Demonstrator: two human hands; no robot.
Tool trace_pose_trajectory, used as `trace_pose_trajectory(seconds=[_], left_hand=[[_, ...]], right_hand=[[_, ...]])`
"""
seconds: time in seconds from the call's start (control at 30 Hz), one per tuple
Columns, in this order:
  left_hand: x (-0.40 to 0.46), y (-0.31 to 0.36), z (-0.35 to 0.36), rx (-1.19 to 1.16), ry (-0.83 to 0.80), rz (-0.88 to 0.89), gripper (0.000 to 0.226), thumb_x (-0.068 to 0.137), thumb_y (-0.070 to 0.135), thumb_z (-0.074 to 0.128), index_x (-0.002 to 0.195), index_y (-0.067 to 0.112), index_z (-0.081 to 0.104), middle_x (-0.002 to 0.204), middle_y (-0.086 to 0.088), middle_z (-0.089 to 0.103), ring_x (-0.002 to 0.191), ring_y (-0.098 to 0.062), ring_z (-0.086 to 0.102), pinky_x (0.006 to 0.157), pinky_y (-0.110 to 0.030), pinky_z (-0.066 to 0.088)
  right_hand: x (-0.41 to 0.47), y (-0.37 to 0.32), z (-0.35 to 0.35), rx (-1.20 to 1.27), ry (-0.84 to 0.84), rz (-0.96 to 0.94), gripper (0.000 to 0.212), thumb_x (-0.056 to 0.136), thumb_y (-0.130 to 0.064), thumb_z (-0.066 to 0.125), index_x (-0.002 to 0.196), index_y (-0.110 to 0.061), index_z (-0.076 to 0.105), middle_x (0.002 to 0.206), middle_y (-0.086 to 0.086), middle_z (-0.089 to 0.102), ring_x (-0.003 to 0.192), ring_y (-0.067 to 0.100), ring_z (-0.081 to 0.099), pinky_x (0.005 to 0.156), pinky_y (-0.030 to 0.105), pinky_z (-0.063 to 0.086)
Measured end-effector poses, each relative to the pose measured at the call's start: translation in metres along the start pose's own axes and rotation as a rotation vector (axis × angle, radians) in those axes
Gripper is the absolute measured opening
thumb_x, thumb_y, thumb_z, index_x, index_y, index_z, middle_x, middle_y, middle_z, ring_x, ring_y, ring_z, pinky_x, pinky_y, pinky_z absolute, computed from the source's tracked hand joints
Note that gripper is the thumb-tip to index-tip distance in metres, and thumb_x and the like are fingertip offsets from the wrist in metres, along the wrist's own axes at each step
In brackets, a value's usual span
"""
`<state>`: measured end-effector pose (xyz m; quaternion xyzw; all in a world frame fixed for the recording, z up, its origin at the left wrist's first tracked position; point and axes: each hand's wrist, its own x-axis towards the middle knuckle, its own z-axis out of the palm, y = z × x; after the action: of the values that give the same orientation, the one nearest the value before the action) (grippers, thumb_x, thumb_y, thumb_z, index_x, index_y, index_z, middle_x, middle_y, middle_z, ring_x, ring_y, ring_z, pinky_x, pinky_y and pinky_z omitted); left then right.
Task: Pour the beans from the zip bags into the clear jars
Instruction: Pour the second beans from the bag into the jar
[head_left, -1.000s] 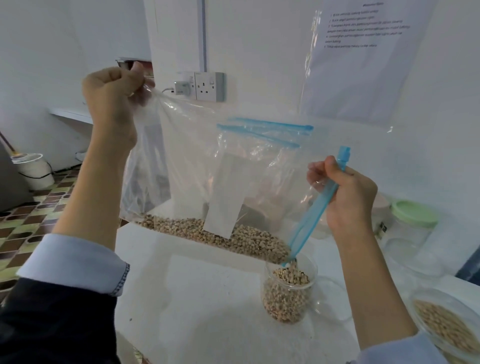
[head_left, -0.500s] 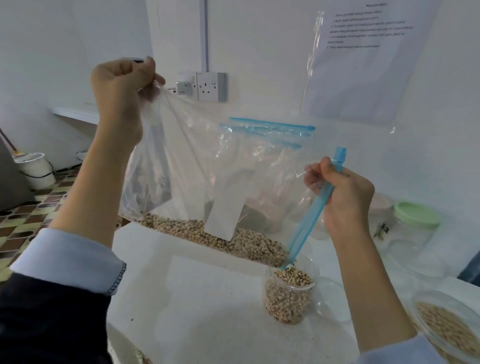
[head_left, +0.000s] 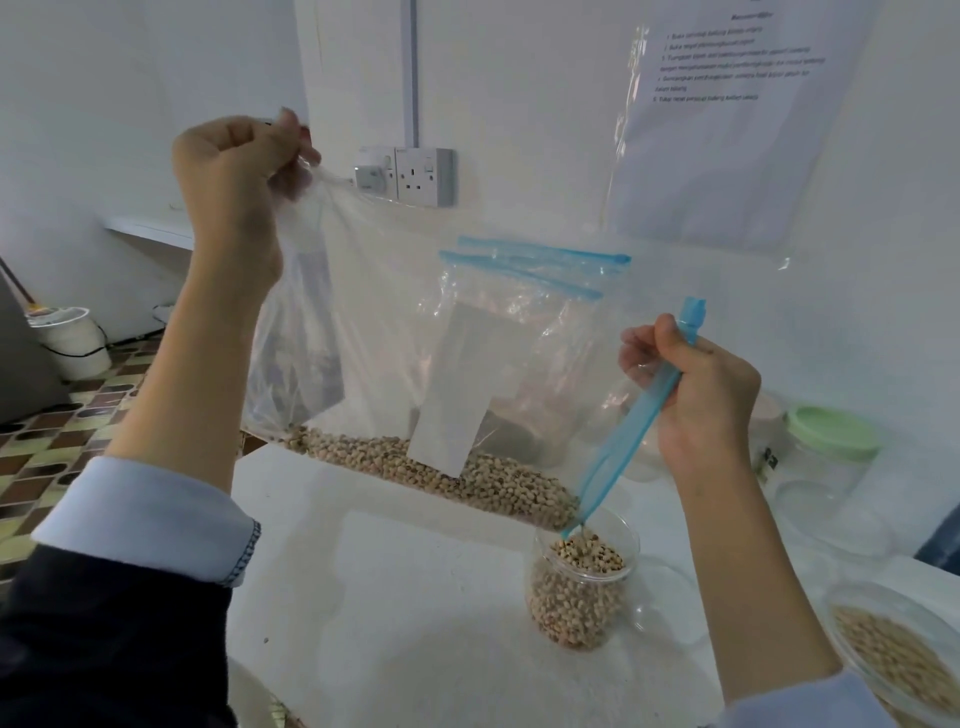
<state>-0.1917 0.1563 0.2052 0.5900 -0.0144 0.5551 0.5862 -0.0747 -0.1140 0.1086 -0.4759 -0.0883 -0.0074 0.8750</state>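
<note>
Beans (head_left: 441, 470) lie along the low edge of a clear bag (head_left: 395, 322), which is held up by both hands. One corner is pinched in the curled fingers of the left hand (head_left: 234, 176). The blue zip strip (head_left: 641, 410) is gripped by the right hand (head_left: 696, 395). Below the right fingers, the strip's low end dips into the mouth of an open jar (head_left: 582, 592), nearly full of beans, standing on the white table (head_left: 405, 597). Beyond the right hand a green-lidded jar (head_left: 831, 457) is seen.
</note>
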Motion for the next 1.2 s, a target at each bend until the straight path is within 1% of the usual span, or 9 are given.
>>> trace_pose_trajectory(seconds=[0.1, 0.4, 0.5, 0.63, 0.7, 0.83, 1.0, 1.1, 1.2], left_hand=[[-0.001, 0.0, 0.0, 0.025, -0.013, -0.002, 0.038, 0.083, 0.008, 0.065, 0.046, 0.017, 0.062, 0.051, 0.001, 0.062, 0.047, -0.013, 0.045, 0.052, -0.024, 0.037], [0.004, 0.003, -0.003, -0.004, 0.011, -0.008, 0.035, 0.083, 0.007, 0.066, 0.048, 0.013, 0.063, 0.051, 0.0, 0.062, 0.049, -0.014, 0.05, 0.053, -0.025, 0.038], [0.006, 0.004, -0.001, 0.02, -0.001, -0.016, 0.029, 0.083, 0.007, 0.065, 0.056, 0.005, 0.058, 0.05, 0.001, 0.062, 0.048, -0.013, 0.049, 0.054, -0.025, 0.039], [0.009, 0.003, -0.006, 0.02, 0.009, -0.026, 0.03, 0.083, 0.008, 0.067, 0.053, 0.008, 0.06, 0.051, 0.0, 0.062, 0.052, -0.014, 0.054, 0.056, -0.027, 0.041], [0.009, 0.003, -0.005, 0.033, 0.0, -0.028, 0.029, 0.083, 0.007, 0.066, 0.054, 0.007, 0.059, 0.05, 0.0, 0.062, 0.049, -0.014, 0.051, 0.055, -0.026, 0.039], [0.008, 0.004, -0.007, 0.045, -0.016, -0.016, 0.033, 0.082, 0.01, 0.067, 0.049, 0.014, 0.065, 0.053, 0.0, 0.064, 0.05, -0.015, 0.05, 0.054, -0.027, 0.039], [0.006, 0.001, -0.007, 0.124, -0.046, -0.024, 0.032, 0.085, 0.012, 0.064, 0.053, 0.016, 0.066, 0.058, 0.003, 0.067, 0.054, -0.014, 0.054, 0.055, -0.025, 0.04], [0.003, 0.0, -0.007, 0.184, -0.104, -0.005, 0.024, 0.088, 0.012, 0.06, 0.066, 0.013, 0.066, 0.066, 0.006, 0.07, 0.063, -0.012, 0.06, 0.06, -0.024, 0.043], [-0.003, 0.003, 0.0, 0.259, -0.177, 0.023, 0.015, 0.089, 0.016, 0.062, 0.078, 0.008, 0.066, 0.065, 0.01, 0.07, 0.065, -0.009, 0.061, 0.061, -0.022, 0.046]], right_hand=[[-0.001, 0.0, 0.0, -0.004, -0.008, -0.006, 0.019, 0.087, -0.007, 0.066, 0.07, 0.0, 0.066, 0.063, 0.008, 0.069, 0.057, 0.017, 0.063, 0.067, 0.028, 0.056], [-0.003, -0.001, 0.003, 0.016, 0.003, 0.012, 0.016, 0.087, -0.008, 0.066, 0.073, 0.001, 0.066, 0.063, 0.007, 0.069, 0.057, 0.016, 0.065, 0.068, 0.028, 0.057], [-0.004, -0.001, 0.004, 0.003, 0.012, 0.002, 0.017, 0.087, -0.008, 0.066, 0.072, 0.0, 0.066, 0.062, 0.006, 0.068, 0.057, 0.015, 0.065, 0.069, 0.029, 0.058], [-0.004, -0.003, 0.006, 0.007, 0.003, -0.008, 0.017, 0.087, -0.009, 0.066, 0.073, 0.0, 0.066, 0.064, 0.007, 0.069, 0.059, 0.016, 0.066, 0.069, 0.029, 0.058], [-0.004, -0.003, 0.006, -0.016, 0.014, -0.01, 0.017, 0.087, -0.01, 0.066, 0.073, -0.001, 0.067, 0.065, 0.007, 0.07, 0.059, 0.015, 0.066, 0.069, 0.028, 0.058], [-0.003, -0.003, 0.004, 0.008, -0.003, 0.005, 0.016, 0.088, -0.008, 0.065, 0.074, 0.0, 0.066, 0.063, 0.007, 0.069, 0.058, 0.016, 0.065, 0.068, 0.028, 0.057], [-0.002, -0.001, 0.0, 0.014, 0.009, 0.007, 0.016, 0.088, -0.008, 0.065, 0.074, 0.0, 0.065, 0.062, 0.006, 0.069, 0.058, 0.015, 0.065, 0.068, 0.028, 0.057], [-0.003, 0.0, 0.003, 0.032, -0.02, 0.02, 0.017, 0.088, -0.005, 0.064, 0.073, 0.003, 0.064, 0.06, 0.008, 0.067, 0.055, 0.016, 0.063, 0.066, 0.028, 0.058], [-0.005, 0.003, 0.007, 0.008, -0.047, 0.024, 0.018, 0.087, -0.003, 0.064, 0.071, 0.004, 0.064, 0.06, 0.009, 0.066, 0.053, 0.017, 0.061, 0.066, 0.029, 0.058]])
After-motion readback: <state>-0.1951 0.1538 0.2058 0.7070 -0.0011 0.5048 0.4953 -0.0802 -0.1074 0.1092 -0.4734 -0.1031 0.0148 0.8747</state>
